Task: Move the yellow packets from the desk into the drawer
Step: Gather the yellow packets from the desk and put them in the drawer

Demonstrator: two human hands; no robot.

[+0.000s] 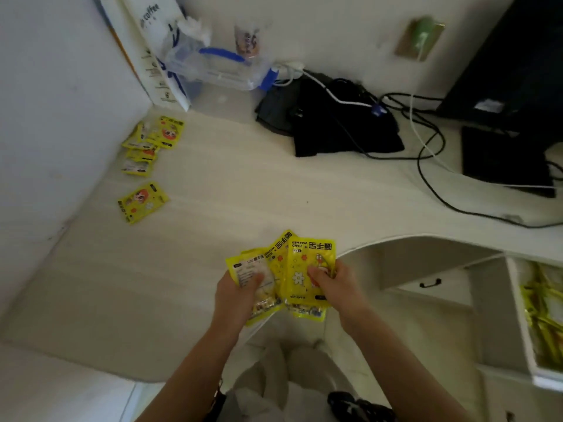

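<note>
Both hands hold a fanned bunch of yellow packets (pixel 285 263) over the desk's front edge. My left hand (pixel 236 295) grips the left side of the bunch, thumb on top. My right hand (pixel 333 283) pinches the rightmost packet (pixel 310 254). More yellow packets lie on the desk at the far left: a loose pile (pixel 150 141) and a single packet (pixel 141 202) nearer to me. The open drawer (pixel 518 315) at the lower right holds several yellow packets (pixel 545 318).
A white desk (pixel 213 184) fills the view, with a wall along its left side. At the back stand a clear plastic box (pixel 219 68), a paper bag (pixel 152 47), a black cloth (pixel 335 123), black cables (pixel 426 166) and a dark monitor (pixel 511 86). A shut drawer (pixel 429 287) sits below the desk.
</note>
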